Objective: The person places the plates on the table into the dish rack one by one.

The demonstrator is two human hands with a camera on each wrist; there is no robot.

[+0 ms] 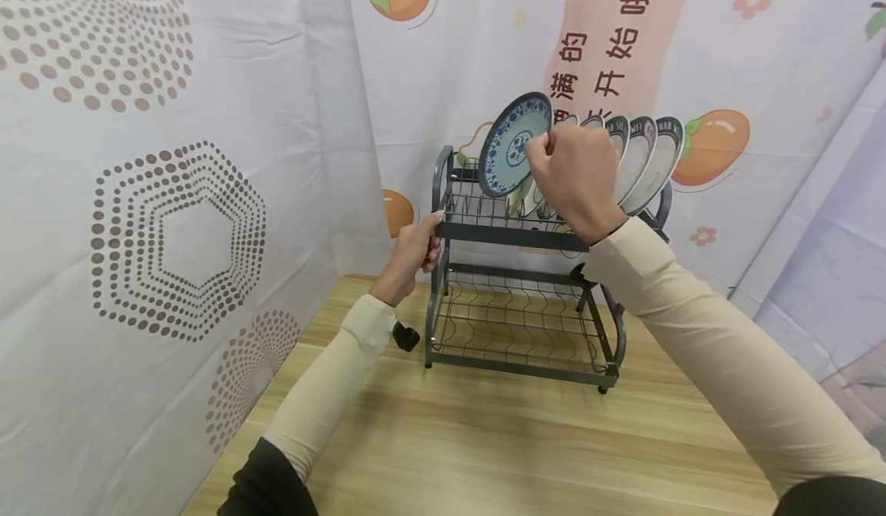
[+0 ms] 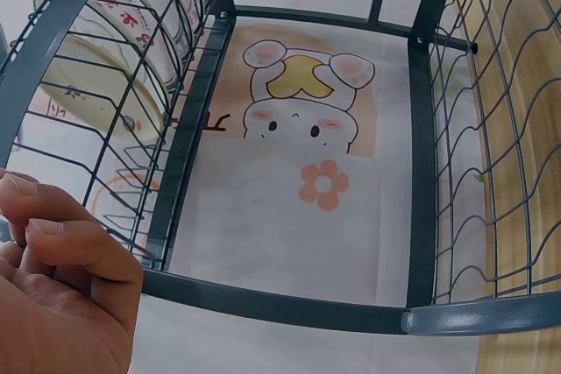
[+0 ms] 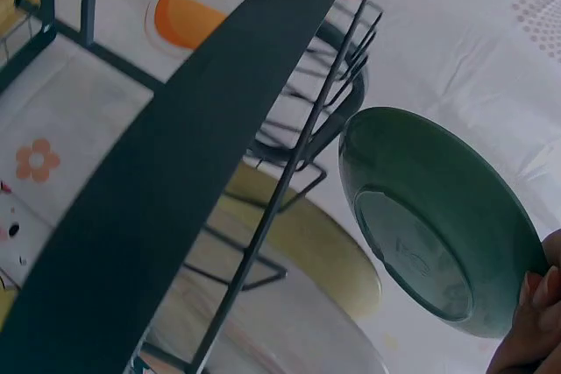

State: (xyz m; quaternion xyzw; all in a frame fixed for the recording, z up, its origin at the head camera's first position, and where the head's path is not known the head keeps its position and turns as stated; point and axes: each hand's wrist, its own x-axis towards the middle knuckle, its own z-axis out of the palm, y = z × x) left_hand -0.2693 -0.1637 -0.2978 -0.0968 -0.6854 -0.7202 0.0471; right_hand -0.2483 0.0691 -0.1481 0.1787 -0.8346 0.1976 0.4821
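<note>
A blue-patterned plate (image 1: 515,145) is tilted above the left part of a dark two-tier dish rack (image 1: 522,235). My right hand (image 1: 577,178) pinches the plate by its edge. The right wrist view shows the green underside of the plate (image 3: 429,216), apart from the rack wires, with the fingers (image 3: 539,308) at its rim. At the front left corner of the upper tier, my left hand (image 1: 411,251) grips the rack frame, thumb on top. In the left wrist view the fingers of that hand (image 2: 83,251) are curled beside the wire basket.
Several white plates with dark lettered rims (image 1: 667,154) stand upright in the upper tier, right of a pale yellow-green plate (image 2: 101,89). The lower wire tier (image 1: 519,320) sits just above the wooden table (image 1: 484,439). Printed curtains (image 1: 457,54) hang behind and at the left.
</note>
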